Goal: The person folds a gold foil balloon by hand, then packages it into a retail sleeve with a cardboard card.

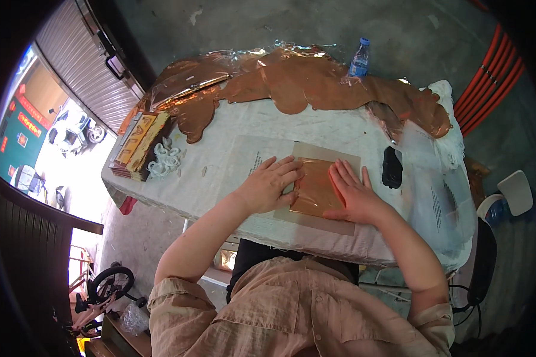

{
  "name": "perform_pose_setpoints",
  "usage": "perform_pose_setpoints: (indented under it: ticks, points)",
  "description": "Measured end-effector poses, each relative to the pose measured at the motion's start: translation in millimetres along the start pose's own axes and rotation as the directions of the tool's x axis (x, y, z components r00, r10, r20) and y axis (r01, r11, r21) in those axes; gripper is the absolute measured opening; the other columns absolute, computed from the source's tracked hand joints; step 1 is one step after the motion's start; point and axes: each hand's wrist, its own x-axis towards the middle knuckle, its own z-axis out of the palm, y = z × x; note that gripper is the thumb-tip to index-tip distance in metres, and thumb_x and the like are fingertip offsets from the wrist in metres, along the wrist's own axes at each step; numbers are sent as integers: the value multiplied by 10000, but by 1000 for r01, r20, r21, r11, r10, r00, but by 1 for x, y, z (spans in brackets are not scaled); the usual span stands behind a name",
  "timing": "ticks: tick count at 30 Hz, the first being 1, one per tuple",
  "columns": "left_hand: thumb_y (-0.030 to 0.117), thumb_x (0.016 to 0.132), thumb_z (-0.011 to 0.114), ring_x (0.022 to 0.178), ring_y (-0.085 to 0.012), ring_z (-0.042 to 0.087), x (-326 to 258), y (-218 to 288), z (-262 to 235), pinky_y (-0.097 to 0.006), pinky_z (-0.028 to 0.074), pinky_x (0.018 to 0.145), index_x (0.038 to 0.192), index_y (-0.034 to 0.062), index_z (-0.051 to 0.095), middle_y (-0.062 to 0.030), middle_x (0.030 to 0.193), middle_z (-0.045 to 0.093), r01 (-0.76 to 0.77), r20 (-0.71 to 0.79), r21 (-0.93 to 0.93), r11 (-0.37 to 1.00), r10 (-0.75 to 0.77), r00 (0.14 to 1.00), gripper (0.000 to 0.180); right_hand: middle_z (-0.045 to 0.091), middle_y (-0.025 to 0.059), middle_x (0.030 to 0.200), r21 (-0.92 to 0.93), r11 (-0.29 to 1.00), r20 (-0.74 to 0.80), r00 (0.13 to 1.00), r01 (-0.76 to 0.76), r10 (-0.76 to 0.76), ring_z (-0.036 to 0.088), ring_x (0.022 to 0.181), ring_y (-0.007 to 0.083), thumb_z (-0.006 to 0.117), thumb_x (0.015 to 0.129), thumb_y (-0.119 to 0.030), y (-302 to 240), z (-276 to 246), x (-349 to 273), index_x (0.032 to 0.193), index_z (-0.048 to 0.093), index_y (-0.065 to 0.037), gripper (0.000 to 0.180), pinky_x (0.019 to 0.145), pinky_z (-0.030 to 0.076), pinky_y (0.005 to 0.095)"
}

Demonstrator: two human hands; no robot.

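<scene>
Head view: both grips lie open and flat, the left hand point(267, 184) on the left edge and the right hand point(352, 193) on the right edge of a copper foil sheet point(314, 189), which rests on grey card point(324, 223) at the desk's point(220, 178) near edge; a black block point(392, 167) lies just right.

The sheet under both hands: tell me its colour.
Shiny copper-orange foil sheet, pressed flat by the left hand and right hand; the head view shows it.

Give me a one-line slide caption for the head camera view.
Left hand and right hand press a copper foil sheet flat on grey card.
</scene>
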Motion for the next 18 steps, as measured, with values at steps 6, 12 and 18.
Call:
perform_pose_setpoints:
  ticks: [6, 12, 18]
  points:
    - [260, 859, 582, 1360, -279, 342, 1, -1, -1, -476, 281, 1107, 1285, 83, 501, -99, 1425, 420, -8, -3, 14, 1000, 8, 1000, 468, 11, 169, 1577, 27, 1000, 15, 1000, 0, -1, 2, 1464, 290, 684, 682, -658, 13, -3, -20, 1515, 60, -84, 1189, 1143, -24, 529]
    - [262, 862, 581, 1364, -281, 335, -1, 0, -2, -477, 277, 1110, 1296, 83, 494, -103, 1432, 411, -3, -3, 32, 999, 3, 1000, 477, 13, 182, 1573, 20, 999, 33, 998, 45, -46, 10, 1465, 289, 682, 717, -623, 20, -4, -24, 1515, 72, -90, 1137, 1145, -8, 530]
    - [268, 861, 586, 1368, -282, 330, -2, -2, 2, -480, 272, 1112, 1298, 85, 492, -102, 1437, 406, -4, 1, 19, 1000, 4, 1000, 484, 27, 223, 1560, -14, 998, 3, 998, 67, -67, 17, 1463, 306, 692, 746, -562, 23, -2, -29, 1509, 108, -79, 1075, 1148, -7, 527]
